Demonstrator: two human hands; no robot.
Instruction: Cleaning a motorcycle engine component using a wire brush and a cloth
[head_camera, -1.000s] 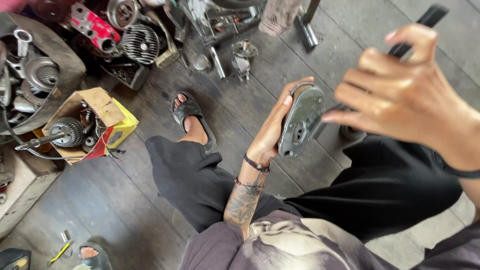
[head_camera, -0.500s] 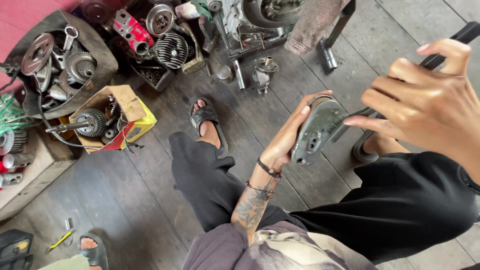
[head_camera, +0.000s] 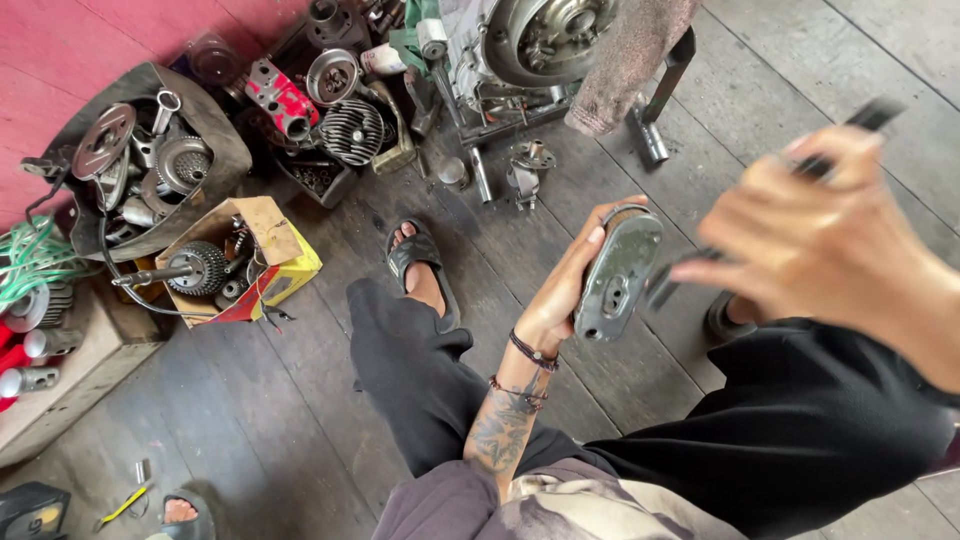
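Viewpoint: head camera looks down on a seated person over a dark plank floor (head_camera: 300, 440), one sandalled foot (head_camera: 420, 265) stretched forward.
Left hand: left hand (head_camera: 570, 290) has its grip closed on a grey metal cover plate (head_camera: 620, 275), fingers wrapped around its far edge, the plate upright with its inner face toward the camera, above the knees.
Right hand: right hand (head_camera: 815, 245), blurred, has its grip closed on a dark slim tool (head_camera: 870, 115) whose lower end points at the plate's right edge; whether the tip touches is unclear.
Doing the step well: judging by the pose, holding the plate firm against the palm and bringing the tool tip squarely to the spot being worked, with short controlled strokes, would keep it from slipping toward the fingers.
Surroundings: engine block on a stand (head_camera: 540, 40) ahead; finned cylinder (head_camera: 350, 130) and red part (head_camera: 280, 100) just beside it; open cardboard box (head_camera: 265, 225) holding a gear and shaft; dark tub (head_camera: 215, 125) of metal parts at left.
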